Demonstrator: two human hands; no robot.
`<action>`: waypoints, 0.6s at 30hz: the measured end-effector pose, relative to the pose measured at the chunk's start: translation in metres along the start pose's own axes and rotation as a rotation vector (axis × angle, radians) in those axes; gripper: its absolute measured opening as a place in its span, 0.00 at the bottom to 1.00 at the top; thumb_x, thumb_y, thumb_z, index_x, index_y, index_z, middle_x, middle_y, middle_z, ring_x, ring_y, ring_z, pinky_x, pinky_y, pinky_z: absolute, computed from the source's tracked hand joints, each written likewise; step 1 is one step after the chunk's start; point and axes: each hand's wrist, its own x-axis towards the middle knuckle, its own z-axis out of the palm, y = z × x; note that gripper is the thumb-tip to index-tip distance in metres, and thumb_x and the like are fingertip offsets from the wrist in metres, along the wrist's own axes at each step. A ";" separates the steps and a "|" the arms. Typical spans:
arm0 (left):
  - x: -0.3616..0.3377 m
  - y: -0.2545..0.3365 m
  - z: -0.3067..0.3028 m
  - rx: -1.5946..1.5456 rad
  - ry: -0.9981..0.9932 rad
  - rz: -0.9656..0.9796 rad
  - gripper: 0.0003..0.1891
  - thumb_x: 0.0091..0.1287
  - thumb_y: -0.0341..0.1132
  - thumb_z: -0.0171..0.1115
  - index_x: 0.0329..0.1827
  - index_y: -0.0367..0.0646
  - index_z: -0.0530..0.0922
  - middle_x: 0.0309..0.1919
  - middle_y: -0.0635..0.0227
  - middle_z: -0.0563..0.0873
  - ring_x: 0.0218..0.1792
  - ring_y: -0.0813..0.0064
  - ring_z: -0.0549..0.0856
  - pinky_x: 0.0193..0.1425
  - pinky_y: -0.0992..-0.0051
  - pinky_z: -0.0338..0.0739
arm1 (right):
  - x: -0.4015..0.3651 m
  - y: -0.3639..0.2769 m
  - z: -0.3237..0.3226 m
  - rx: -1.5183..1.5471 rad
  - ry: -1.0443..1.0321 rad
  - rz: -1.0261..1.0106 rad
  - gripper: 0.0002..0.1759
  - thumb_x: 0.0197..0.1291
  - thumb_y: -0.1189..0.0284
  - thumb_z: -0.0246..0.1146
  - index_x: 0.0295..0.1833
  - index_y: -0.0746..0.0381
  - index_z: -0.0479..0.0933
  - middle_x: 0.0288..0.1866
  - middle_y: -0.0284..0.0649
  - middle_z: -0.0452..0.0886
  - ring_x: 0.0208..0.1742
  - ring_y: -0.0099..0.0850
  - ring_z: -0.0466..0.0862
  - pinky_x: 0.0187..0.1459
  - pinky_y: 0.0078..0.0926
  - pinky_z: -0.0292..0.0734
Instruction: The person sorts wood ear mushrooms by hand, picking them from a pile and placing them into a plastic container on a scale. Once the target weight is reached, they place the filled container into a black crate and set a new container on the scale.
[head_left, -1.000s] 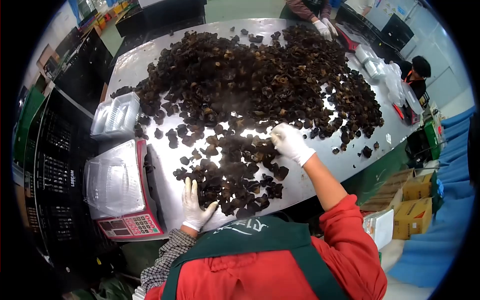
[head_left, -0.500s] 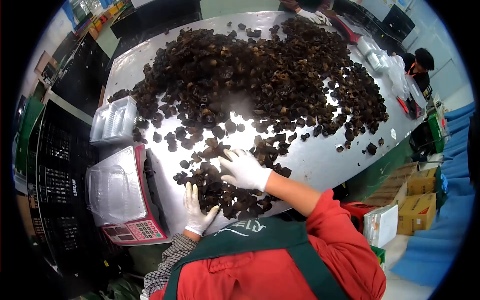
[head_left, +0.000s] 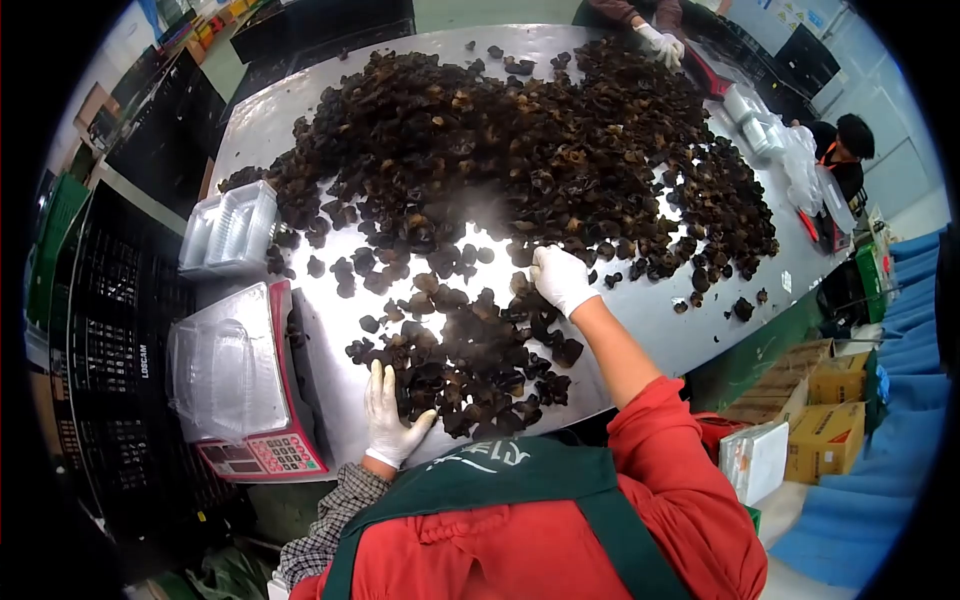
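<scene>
A large heap of dark brown wood ear mushrooms (head_left: 440, 150) covers much of the metal table. A smaller, looser pile of wood ear mushrooms (head_left: 470, 350) lies nearer my body. My left hand (head_left: 393, 418), in a white glove, rests at the left edge of the small pile with its fingers stretched out and thumb apart. My right hand (head_left: 563, 280), also gloved, is at the front edge of the heap, beyond the small pile's right side. Its fingers are curled in, and whatever they hold is hidden.
Left of my left hand stands a red scale (head_left: 270, 450) bearing a clear plastic box (head_left: 225, 375). Stacked clear trays (head_left: 232, 230) sit behind it. Across the table are a co-worker's gloved hands (head_left: 660, 45). At the right are a plastic bag (head_left: 800, 170) and another person (head_left: 845, 150).
My right hand has moved from the small pile away to the right, to the heap's edge, and its fingers have curled. My left hand stays put. The co-worker's hands have come together.
</scene>
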 end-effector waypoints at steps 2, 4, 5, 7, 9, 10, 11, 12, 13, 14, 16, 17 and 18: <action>0.001 -0.001 0.001 0.003 0.011 -0.003 0.53 0.47 0.45 0.76 0.74 0.36 0.54 0.73 0.42 0.55 0.70 0.44 0.60 0.73 0.54 0.55 | -0.002 -0.002 -0.013 0.126 0.031 -0.016 0.08 0.56 0.66 0.62 0.34 0.59 0.75 0.37 0.42 0.79 0.40 0.44 0.81 0.43 0.41 0.76; 0.002 -0.002 0.002 -0.010 0.013 -0.010 0.53 0.47 0.45 0.76 0.74 0.36 0.55 0.73 0.42 0.55 0.70 0.45 0.60 0.73 0.54 0.56 | 0.002 -0.011 -0.016 0.159 0.172 -0.138 0.05 0.56 0.69 0.62 0.35 0.58 0.75 0.36 0.41 0.78 0.38 0.43 0.81 0.40 0.39 0.77; 0.000 -0.002 0.002 -0.017 0.009 -0.011 0.53 0.47 0.45 0.76 0.74 0.36 0.55 0.73 0.42 0.56 0.70 0.45 0.60 0.73 0.54 0.56 | 0.006 -0.017 -0.017 0.173 0.197 -0.171 0.05 0.56 0.69 0.62 0.35 0.58 0.75 0.36 0.41 0.78 0.38 0.43 0.81 0.40 0.39 0.77; 0.000 -0.001 0.001 -0.010 0.005 -0.008 0.53 0.47 0.45 0.76 0.74 0.36 0.55 0.73 0.42 0.56 0.70 0.45 0.61 0.73 0.54 0.56 | 0.020 -0.023 -0.008 0.119 0.186 -0.234 0.05 0.56 0.70 0.59 0.37 0.58 0.74 0.39 0.42 0.77 0.40 0.42 0.80 0.41 0.39 0.77; 0.001 0.000 0.001 -0.015 0.015 -0.017 0.51 0.48 0.43 0.75 0.74 0.37 0.56 0.73 0.44 0.57 0.71 0.45 0.61 0.74 0.56 0.55 | 0.029 -0.025 0.007 -0.112 0.153 -0.323 0.05 0.57 0.70 0.58 0.38 0.58 0.76 0.38 0.42 0.78 0.42 0.42 0.81 0.41 0.40 0.78; 0.000 0.000 0.000 -0.010 0.015 -0.018 0.51 0.48 0.43 0.74 0.74 0.37 0.56 0.73 0.44 0.57 0.71 0.45 0.61 0.73 0.56 0.56 | 0.030 -0.027 0.011 -0.211 0.122 -0.344 0.05 0.58 0.70 0.57 0.37 0.59 0.76 0.37 0.43 0.78 0.41 0.42 0.81 0.40 0.41 0.78; 0.001 0.000 0.000 -0.006 0.017 -0.021 0.50 0.48 0.43 0.74 0.74 0.37 0.57 0.73 0.44 0.57 0.71 0.45 0.61 0.73 0.56 0.56 | 0.032 -0.028 0.014 -0.226 0.087 -0.328 0.07 0.57 0.70 0.57 0.39 0.59 0.77 0.38 0.45 0.79 0.42 0.43 0.82 0.42 0.42 0.78; 0.000 0.000 0.000 -0.006 0.021 -0.027 0.50 0.49 0.44 0.74 0.74 0.36 0.57 0.73 0.44 0.57 0.71 0.45 0.61 0.73 0.56 0.56 | 0.036 -0.030 0.012 -0.217 0.046 -0.289 0.07 0.57 0.70 0.56 0.39 0.59 0.77 0.39 0.45 0.80 0.42 0.43 0.82 0.42 0.42 0.78; 0.000 0.001 0.001 -0.016 0.025 -0.031 0.49 0.50 0.45 0.73 0.73 0.36 0.58 0.72 0.44 0.58 0.70 0.45 0.61 0.73 0.56 0.56 | 0.040 -0.031 0.011 -0.207 0.002 -0.249 0.07 0.57 0.70 0.56 0.39 0.59 0.76 0.39 0.45 0.80 0.42 0.43 0.82 0.43 0.42 0.78; -0.002 0.000 0.002 -0.015 0.019 -0.031 0.49 0.50 0.45 0.73 0.73 0.36 0.58 0.72 0.43 0.58 0.71 0.45 0.61 0.73 0.56 0.56 | 0.044 -0.031 0.008 -0.199 -0.039 -0.209 0.07 0.58 0.70 0.56 0.40 0.59 0.76 0.39 0.46 0.80 0.42 0.44 0.82 0.43 0.42 0.79; 0.000 -0.002 0.001 -0.006 0.017 -0.023 0.48 0.51 0.46 0.72 0.73 0.36 0.58 0.72 0.43 0.58 0.71 0.45 0.61 0.73 0.55 0.56 | 0.048 -0.026 0.001 -0.020 0.007 -0.171 0.09 0.56 0.73 0.57 0.41 0.61 0.79 0.37 0.48 0.82 0.40 0.43 0.84 0.43 0.39 0.79; 0.000 -0.001 0.000 0.016 0.024 -0.016 0.48 0.51 0.46 0.72 0.73 0.37 0.58 0.72 0.43 0.58 0.70 0.45 0.62 0.73 0.55 0.57 | 0.047 -0.021 -0.003 0.132 0.078 -0.134 0.08 0.56 0.73 0.58 0.40 0.62 0.80 0.35 0.47 0.83 0.39 0.40 0.84 0.41 0.37 0.80; 0.001 -0.002 0.000 0.030 0.041 -0.007 0.48 0.51 0.46 0.73 0.73 0.37 0.58 0.72 0.43 0.58 0.70 0.45 0.62 0.72 0.55 0.57 | 0.046 -0.014 -0.007 0.285 0.144 -0.096 0.08 0.55 0.74 0.58 0.39 0.62 0.81 0.33 0.46 0.84 0.37 0.36 0.85 0.40 0.35 0.80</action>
